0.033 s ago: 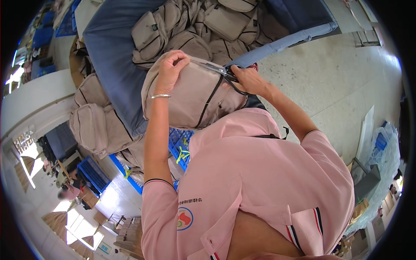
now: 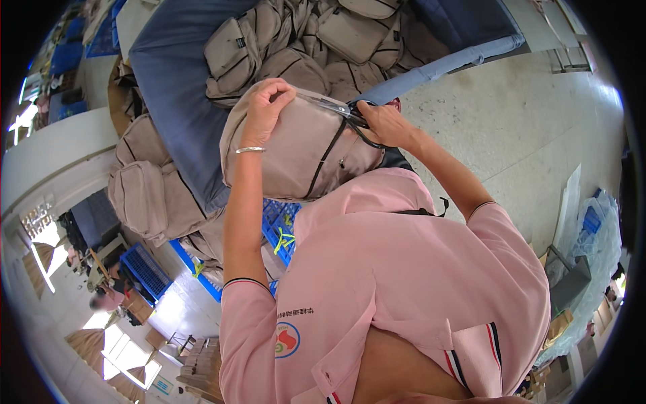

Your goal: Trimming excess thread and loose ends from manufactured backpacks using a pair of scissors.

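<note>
A beige bag (image 2: 303, 151) is held up in front of the person's chest, above the edge of a blue padded bench (image 2: 168, 87). The left hand (image 2: 266, 108) is laid over the bag's upper left corner, its fingers (image 2: 279, 91) curled closed on the fabric; a thin silver bangle (image 2: 249, 149) is worn on that wrist. A pair of scissors (image 2: 343, 111) with black handles is gripped by the right hand (image 2: 383, 124), its fingers passed through the handle loops and closed round them. The blades are laid flat against the bag's top edge and pointed toward the left hand; how far the blades are parted cannot be told. A dark zip line is seen running down the bag's front. More beige bags (image 2: 316, 34) are heaped on the bench beyond, and others (image 2: 145, 188) are hung over its left side. A blue plastic crate (image 2: 279, 225) is visible below the held bag.
</note>
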